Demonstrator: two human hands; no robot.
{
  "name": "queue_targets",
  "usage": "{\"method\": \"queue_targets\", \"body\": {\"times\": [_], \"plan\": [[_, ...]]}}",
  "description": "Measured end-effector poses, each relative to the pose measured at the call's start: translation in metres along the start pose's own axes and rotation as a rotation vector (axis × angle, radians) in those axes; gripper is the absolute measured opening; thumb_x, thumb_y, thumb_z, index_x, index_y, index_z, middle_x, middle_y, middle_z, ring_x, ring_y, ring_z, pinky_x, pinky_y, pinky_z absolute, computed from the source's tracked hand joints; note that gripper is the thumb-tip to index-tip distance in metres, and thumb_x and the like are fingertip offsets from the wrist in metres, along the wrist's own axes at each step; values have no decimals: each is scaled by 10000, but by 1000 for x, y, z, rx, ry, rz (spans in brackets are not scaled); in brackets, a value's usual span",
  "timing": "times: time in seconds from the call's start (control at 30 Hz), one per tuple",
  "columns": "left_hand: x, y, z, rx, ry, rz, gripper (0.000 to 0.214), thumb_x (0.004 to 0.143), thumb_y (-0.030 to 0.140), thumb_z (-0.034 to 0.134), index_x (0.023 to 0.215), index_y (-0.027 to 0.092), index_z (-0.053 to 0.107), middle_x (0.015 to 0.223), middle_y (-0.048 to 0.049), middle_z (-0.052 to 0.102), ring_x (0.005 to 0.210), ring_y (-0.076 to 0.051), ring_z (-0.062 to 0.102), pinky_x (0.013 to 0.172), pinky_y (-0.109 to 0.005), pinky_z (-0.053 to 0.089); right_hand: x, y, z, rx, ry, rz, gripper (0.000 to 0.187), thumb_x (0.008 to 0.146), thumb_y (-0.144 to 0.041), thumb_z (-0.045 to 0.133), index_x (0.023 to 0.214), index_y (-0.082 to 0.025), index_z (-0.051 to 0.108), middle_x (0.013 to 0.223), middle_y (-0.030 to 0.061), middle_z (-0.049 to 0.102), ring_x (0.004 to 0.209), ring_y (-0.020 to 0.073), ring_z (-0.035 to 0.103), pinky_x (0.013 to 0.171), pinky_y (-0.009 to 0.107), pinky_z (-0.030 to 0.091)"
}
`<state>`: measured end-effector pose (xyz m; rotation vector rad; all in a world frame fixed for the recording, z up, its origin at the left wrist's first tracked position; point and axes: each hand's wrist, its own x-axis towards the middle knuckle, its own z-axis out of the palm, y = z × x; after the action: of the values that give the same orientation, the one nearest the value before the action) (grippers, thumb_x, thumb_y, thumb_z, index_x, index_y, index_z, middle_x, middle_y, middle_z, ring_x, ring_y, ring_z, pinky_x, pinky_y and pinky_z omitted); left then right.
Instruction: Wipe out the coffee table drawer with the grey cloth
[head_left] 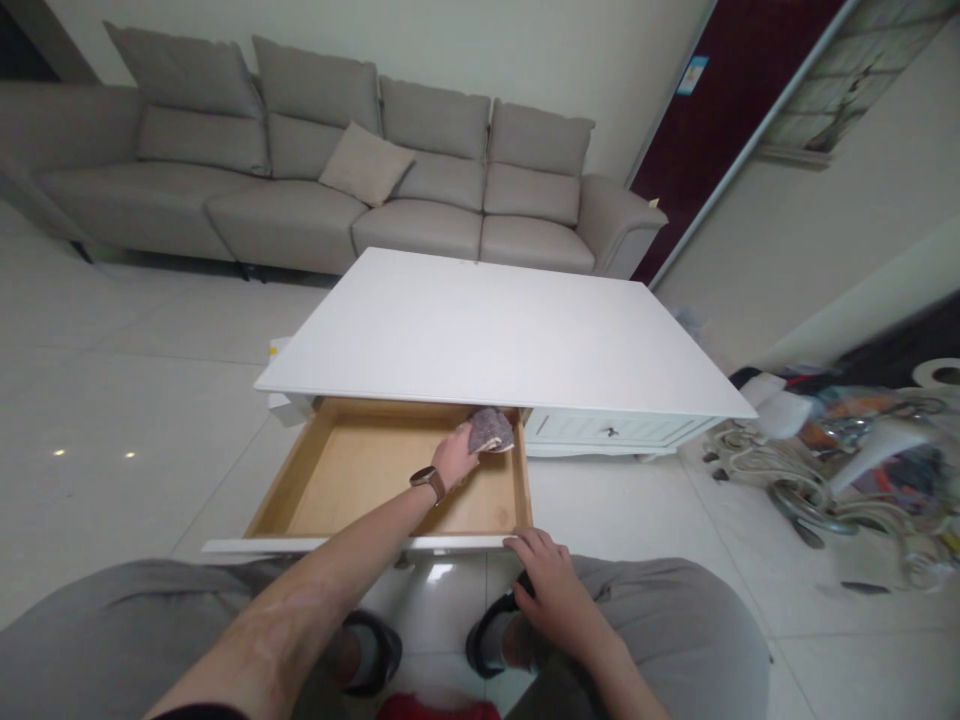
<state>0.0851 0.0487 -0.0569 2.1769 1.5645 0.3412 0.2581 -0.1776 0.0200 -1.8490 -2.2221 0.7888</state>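
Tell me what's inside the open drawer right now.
Only the left hand holding a grey cloth at the far right corner of the drawer; plain wood bottom elsewhere. The tabletop hides the back edge.

no legible text, blue sticker (691, 75) on dark door (724, 110) too small to read
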Motion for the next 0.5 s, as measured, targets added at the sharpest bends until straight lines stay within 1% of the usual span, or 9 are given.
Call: {"method": "queue_targets", "body": {"times": [0.07, 0.17, 0.2, 0.23, 0.3, 0.37, 0.43, 0.5], "plan": [[9, 30, 6, -49, 6, 78, 586, 856, 176, 590, 1428, 204, 465, 1250, -124, 708, 1076, -251, 690, 895, -316, 531, 2, 0, 1, -3, 18, 2, 484, 822, -120, 510, 1286, -235, 581, 1403, 97, 575, 1323, 270, 473, 1066, 447, 382], [24, 77, 20, -5, 0, 172, 719, 868, 135, 544, 1552, 192, 330, 1407, -145, 620, 1125, -284, 670, 929, -381, 547, 3, 1, 3, 25, 66, 38, 404, 856, -114, 493, 1229, -205, 617, 1358, 104, 611, 1277, 251, 523, 1078, 405, 399], [28, 89, 25, 37, -8, 207, 721, 870, 111, 518, 1561, 187, 327, 1474, -151, 564, 1166, -307, 648, 933, -413, 553, 4, 2, 4, 42, 87, 54, 378, 863, -112, 490, 1204, -197, 628, 1345, 105, 620, 1264, 243, 535, 1084, 385, 402], [29, 98, 29, 86, -23, 246, 701, 870, 87, 492, 1551, 185, 361, 1530, -149, 508, 1216, -337, 616, 924, -443, 561, 4, 4, 4, 59, 106, 67, 350, 867, -108, 489, 1171, -190, 641, 1327, 105, 629, 1251, 235, 546, 1088, 364, 405], [25, 105, 36, 180, -69, 341, 632, 868, 54, 456, 1482, 197, 484, 1579, -123, 451, 1304, -391, 539, 881, -482, 578, 4, 6, 4, 87, 123, 76, 298, 870, -98, 487, 1095, -184, 661, 1281, 103, 646, 1222, 222, 564, 1086, 330, 412], [12, 103, 38, 244, -129, 460, 570, 880, 50, 446, 1405, 231, 578, 1554, -99, 489, 1334, -403, 509, 842, -486, 589, 5, 7, 3, 93, 109, 70, 262, 873, -94, 486, 1036, -184, 670, 1245, 103, 653, 1196, 219, 576, 1068, 316, 427], [-8, 96, 37, 287, -179, 605, 503, 897, 71, 470, 1335, 256, 637, 1500, -94, 550, 1313, -382, 533, 836, -474, 586, 5, 7, 2, 74, 80, 77, 234, 877, -103, 492, 1005, -183, 671, 1226, 107, 652, 1163, 222, 593, 1031, 315, 450], [-29, 91, 35, 312, -216, 759, 408, 905, 121, 531, 1264, 248, 675, 1433, -110, 606, 1251, -361, 584, 845, -467, 575, 6, 6, 0, 43, 59, 89, 216, 881, -116, 499, 997, -179, 670, 1232, 114, 644, 1137, 225, 604, 998, 315, 465]]}}
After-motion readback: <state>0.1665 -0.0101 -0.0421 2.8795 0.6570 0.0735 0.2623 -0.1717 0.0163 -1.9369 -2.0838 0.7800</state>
